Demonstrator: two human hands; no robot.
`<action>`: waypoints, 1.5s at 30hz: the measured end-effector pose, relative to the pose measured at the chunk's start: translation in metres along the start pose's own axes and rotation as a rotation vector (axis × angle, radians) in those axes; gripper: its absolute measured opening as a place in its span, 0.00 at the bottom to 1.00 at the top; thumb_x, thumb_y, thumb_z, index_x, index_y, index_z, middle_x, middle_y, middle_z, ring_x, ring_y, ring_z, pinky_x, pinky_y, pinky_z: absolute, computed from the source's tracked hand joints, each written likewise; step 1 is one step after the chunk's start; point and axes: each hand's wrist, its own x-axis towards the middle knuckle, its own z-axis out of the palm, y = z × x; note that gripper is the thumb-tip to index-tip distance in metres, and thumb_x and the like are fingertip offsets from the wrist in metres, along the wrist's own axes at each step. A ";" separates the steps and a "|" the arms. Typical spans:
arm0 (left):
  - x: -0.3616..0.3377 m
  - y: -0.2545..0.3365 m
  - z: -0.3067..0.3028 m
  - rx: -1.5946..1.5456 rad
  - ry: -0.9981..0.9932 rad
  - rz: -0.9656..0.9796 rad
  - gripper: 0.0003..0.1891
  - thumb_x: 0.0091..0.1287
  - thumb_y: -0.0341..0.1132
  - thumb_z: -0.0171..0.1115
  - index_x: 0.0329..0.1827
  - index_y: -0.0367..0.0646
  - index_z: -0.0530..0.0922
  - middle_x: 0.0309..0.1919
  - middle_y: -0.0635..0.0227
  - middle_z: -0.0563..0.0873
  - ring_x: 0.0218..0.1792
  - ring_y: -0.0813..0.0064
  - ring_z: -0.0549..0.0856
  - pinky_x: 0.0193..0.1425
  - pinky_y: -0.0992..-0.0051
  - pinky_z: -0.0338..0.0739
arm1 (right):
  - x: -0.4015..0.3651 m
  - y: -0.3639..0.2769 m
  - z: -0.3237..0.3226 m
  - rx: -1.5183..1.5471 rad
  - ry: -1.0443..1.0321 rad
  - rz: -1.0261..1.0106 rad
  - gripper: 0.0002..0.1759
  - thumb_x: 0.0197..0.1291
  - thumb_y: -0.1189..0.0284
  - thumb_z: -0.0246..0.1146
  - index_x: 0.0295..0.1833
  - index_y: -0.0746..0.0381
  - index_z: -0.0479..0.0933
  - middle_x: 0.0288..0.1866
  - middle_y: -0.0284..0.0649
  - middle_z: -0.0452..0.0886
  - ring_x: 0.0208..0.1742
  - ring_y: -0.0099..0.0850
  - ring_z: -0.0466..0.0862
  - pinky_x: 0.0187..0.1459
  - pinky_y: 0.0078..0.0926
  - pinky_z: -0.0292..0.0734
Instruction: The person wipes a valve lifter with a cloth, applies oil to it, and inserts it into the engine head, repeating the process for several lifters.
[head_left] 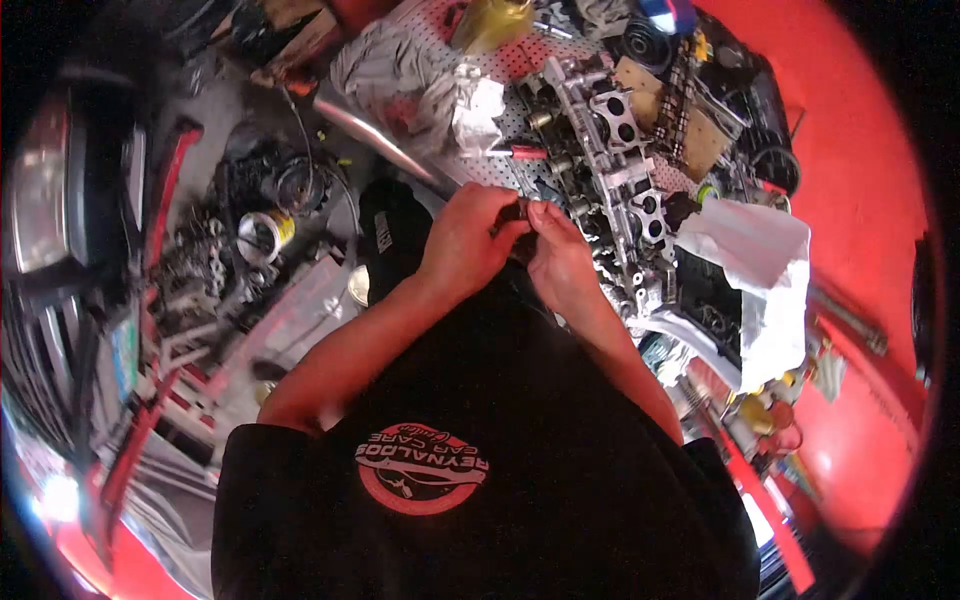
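In front of my chest, my left hand and my right hand meet, fingers bent and pressed together. Between the fingertips there is a small dark piece, mostly hidden, and its kind cannot be made out. Just beyond the right hand lies an engine cylinder head with bare metal ports along its side. A screwdriver with a red handle rests on the perforated surface past my fingertips.
Crumpled grey cloth lies at the back. White paper covers parts on the right, below a timing chain. To the left are an open can, loose metal parts and a vehicle's front with its headlight.
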 end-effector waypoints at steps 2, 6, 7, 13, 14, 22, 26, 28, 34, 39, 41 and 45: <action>-0.026 0.002 0.032 0.008 0.147 -0.103 0.16 0.55 0.29 0.74 0.47 0.41 0.81 0.40 0.60 0.86 0.42 0.60 0.86 0.45 0.68 0.81 | -0.004 0.001 -0.024 -0.089 -0.010 0.016 0.14 0.74 0.63 0.54 0.52 0.63 0.76 0.43 0.36 0.81 0.44 0.29 0.81 0.49 0.31 0.77; -0.070 0.024 0.095 0.008 0.355 -0.124 0.16 0.54 0.29 0.74 0.46 0.41 0.81 0.39 0.61 0.86 0.40 0.61 0.86 0.45 0.68 0.81 | -0.030 0.000 -0.078 -0.228 -0.038 0.078 0.14 0.73 0.64 0.56 0.51 0.63 0.77 0.42 0.36 0.82 0.43 0.28 0.82 0.48 0.29 0.76; -0.082 0.025 0.110 0.033 0.375 -0.072 0.15 0.55 0.28 0.74 0.45 0.41 0.81 0.41 0.61 0.86 0.39 0.60 0.86 0.44 0.67 0.81 | -0.039 0.000 -0.088 -0.196 -0.071 0.091 0.14 0.72 0.63 0.57 0.50 0.63 0.78 0.44 0.36 0.82 0.45 0.28 0.81 0.52 0.30 0.74; -0.131 0.013 0.174 0.028 0.515 -0.006 0.12 0.57 0.30 0.72 0.42 0.39 0.80 0.44 0.59 0.86 0.39 0.55 0.85 0.44 0.64 0.81 | -0.061 0.019 -0.153 -0.015 0.008 0.357 0.13 0.72 0.63 0.57 0.50 0.61 0.77 0.48 0.35 0.82 0.51 0.29 0.79 0.59 0.32 0.69; -0.138 0.012 0.180 0.011 0.516 -0.040 0.12 0.57 0.30 0.72 0.41 0.39 0.79 0.44 0.59 0.86 0.40 0.54 0.84 0.44 0.63 0.81 | -0.061 0.025 -0.164 -0.035 0.029 0.360 0.13 0.72 0.62 0.57 0.50 0.60 0.77 0.47 0.35 0.82 0.50 0.29 0.79 0.58 0.32 0.69; -0.170 0.015 0.205 -0.357 0.505 -0.241 0.12 0.58 0.26 0.66 0.46 0.38 0.79 0.41 0.57 0.83 0.44 0.51 0.81 0.50 0.59 0.77 | -0.073 0.011 -0.178 -0.540 0.031 0.436 0.17 0.76 0.60 0.49 0.55 0.61 0.74 0.50 0.38 0.82 0.49 0.31 0.82 0.52 0.38 0.75; -0.158 0.011 0.214 -0.306 0.513 -0.160 0.15 0.58 0.27 0.67 0.49 0.38 0.79 0.43 0.57 0.83 0.45 0.52 0.82 0.49 0.60 0.78 | -0.069 0.009 -0.175 -0.546 0.037 0.343 0.16 0.75 0.62 0.51 0.57 0.61 0.75 0.52 0.36 0.82 0.53 0.30 0.81 0.59 0.31 0.73; -0.155 0.002 0.227 -0.312 0.536 -0.172 0.16 0.59 0.27 0.67 0.50 0.39 0.79 0.45 0.57 0.84 0.44 0.53 0.82 0.49 0.61 0.78 | -0.066 0.009 -0.182 -0.583 0.028 0.305 0.17 0.75 0.63 0.51 0.58 0.62 0.74 0.53 0.37 0.81 0.55 0.29 0.80 0.61 0.30 0.72; -0.158 -0.009 0.238 -0.487 0.667 -0.178 0.10 0.58 0.30 0.71 0.41 0.40 0.82 0.44 0.60 0.86 0.41 0.57 0.85 0.45 0.65 0.80 | -0.072 0.014 -0.179 -0.524 0.071 0.324 0.16 0.75 0.61 0.52 0.55 0.60 0.76 0.52 0.38 0.82 0.50 0.31 0.81 0.53 0.34 0.75; -0.196 -0.011 0.228 -0.795 0.498 -0.656 0.09 0.61 0.33 0.71 0.39 0.37 0.82 0.38 0.64 0.87 0.37 0.76 0.86 0.42 0.75 0.79 | -0.104 0.025 -0.190 -0.665 0.041 0.552 0.22 0.72 0.62 0.57 0.65 0.61 0.70 0.56 0.44 0.82 0.48 0.39 0.84 0.50 0.35 0.80; -0.200 -0.014 0.226 -0.900 0.531 -0.873 0.10 0.63 0.34 0.71 0.40 0.36 0.83 0.36 0.66 0.87 0.37 0.84 0.85 0.41 0.79 0.79 | -0.116 0.015 -0.185 -1.026 -0.021 0.502 0.24 0.71 0.66 0.59 0.68 0.63 0.67 0.56 0.46 0.82 0.47 0.38 0.86 0.48 0.33 0.81; -0.152 -0.039 0.234 -0.436 0.813 -0.536 0.10 0.60 0.34 0.73 0.39 0.38 0.82 0.34 0.65 0.87 0.37 0.72 0.87 0.44 0.74 0.79 | -0.078 -0.041 -0.151 -1.504 0.115 -0.213 0.25 0.68 0.64 0.64 0.64 0.67 0.71 0.53 0.41 0.83 0.54 0.27 0.80 0.55 0.25 0.75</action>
